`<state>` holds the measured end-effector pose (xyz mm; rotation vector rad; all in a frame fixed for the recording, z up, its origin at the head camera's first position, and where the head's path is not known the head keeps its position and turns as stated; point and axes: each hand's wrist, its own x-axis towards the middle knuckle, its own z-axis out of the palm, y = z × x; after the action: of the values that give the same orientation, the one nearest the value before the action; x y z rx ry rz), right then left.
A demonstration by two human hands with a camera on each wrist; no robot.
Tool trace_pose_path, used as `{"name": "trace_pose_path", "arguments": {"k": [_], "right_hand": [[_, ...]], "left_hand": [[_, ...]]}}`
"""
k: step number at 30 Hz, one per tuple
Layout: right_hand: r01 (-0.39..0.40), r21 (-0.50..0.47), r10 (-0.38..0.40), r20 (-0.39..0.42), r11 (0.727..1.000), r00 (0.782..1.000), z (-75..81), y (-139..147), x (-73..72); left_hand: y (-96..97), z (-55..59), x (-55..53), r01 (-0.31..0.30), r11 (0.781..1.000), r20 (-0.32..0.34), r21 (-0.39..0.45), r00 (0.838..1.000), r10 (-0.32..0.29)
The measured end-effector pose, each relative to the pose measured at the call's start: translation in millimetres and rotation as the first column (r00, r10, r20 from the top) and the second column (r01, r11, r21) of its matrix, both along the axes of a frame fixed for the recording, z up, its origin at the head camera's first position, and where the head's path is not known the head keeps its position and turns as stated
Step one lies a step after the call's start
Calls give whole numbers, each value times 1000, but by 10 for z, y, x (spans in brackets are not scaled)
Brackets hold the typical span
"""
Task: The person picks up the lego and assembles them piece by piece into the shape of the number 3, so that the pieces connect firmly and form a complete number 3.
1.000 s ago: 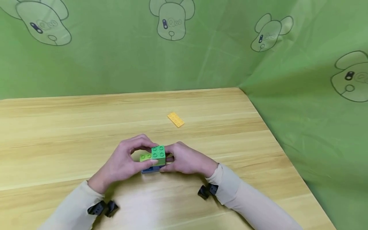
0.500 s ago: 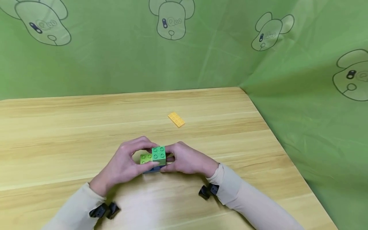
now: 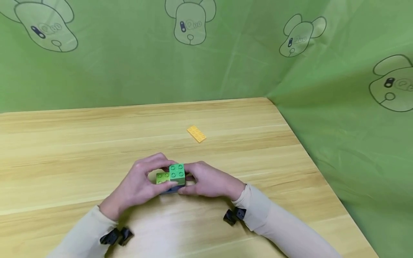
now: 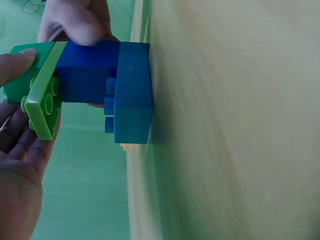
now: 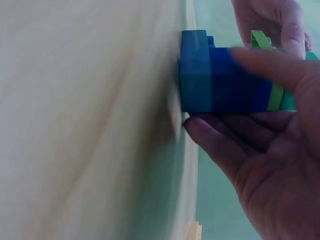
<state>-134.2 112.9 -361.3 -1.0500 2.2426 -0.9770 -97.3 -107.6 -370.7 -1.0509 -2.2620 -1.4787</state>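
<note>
A stack of toy building bricks stands on the table in front of me. On top sits a green brick (image 3: 177, 172), pinched between the thumb and fingers of my left hand (image 3: 140, 181). Beneath it a thin lime plate (image 3: 162, 176) juts out to the left. In the left wrist view a dark blue brick (image 4: 87, 75) comes below the plate, and a lighter blue brick (image 4: 134, 95) with bare studs forms the base. My right hand (image 3: 211, 179) grips the blue part from the right, its thumb on the dark blue side.
An orange-yellow studded plate (image 3: 196, 134) lies flat on the wooden table (image 3: 80, 143), beyond the hands. Green cloth (image 3: 129, 71) hangs behind the table and along its right side. Small black devices (image 3: 117, 236) are strapped at both wrists.
Both hands keep their hold on the stack. The lime plate and left hand shifted very slightly early on; otherwise little moves beyond a small drift of the whole view.
</note>
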Motion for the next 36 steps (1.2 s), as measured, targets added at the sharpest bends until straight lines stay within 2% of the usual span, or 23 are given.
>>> {"name": "trace_pose_path", "arguments": {"k": [4,7,14,16,19,22,26,28,30,32,36], "right_hand": [[-33,14,34,-65,999,997,29,31,11],[-31,2,31,-80,1000,996,66,38,23],[11,-59,-13,-32,998,999,76,50,42],[8,-73,-10,-24,997,1000,72,54,44],[2,-83,-4,-30,997,1000,65,61,43],[-2,-91,-2,-43,996,999,68,46,42],[4,-89,-8,-38,996,999,89,8,43],[11,-85,-13,-22,996,1000,101,-2,43],[21,-77,-22,-8,997,1000,113,-2,46],[29,-71,-29,4,997,1000,119,6,49],[31,-67,-31,0,997,1000,116,17,52]], "left_hand": [[-8,-3,-1,-4,1000,9,-22,1000,4],[-17,-4,4,-9,999,6,-31,1000,9],[-4,-13,1,-6,999,1,-33,1000,6],[-8,-9,2,-3,999,27,-41,1000,4],[-30,21,-3,15,997,103,-74,995,-7],[-86,82,-11,47,994,227,-99,974,-23],[-198,157,-32,82,995,385,-57,921,-53],[-246,180,-57,91,996,432,-11,898,-78],[-273,191,-99,96,995,443,31,891,-100],[-282,195,-152,101,993,439,68,890,-121],[-282,204,-270,102,988,408,117,902,-142]]}}
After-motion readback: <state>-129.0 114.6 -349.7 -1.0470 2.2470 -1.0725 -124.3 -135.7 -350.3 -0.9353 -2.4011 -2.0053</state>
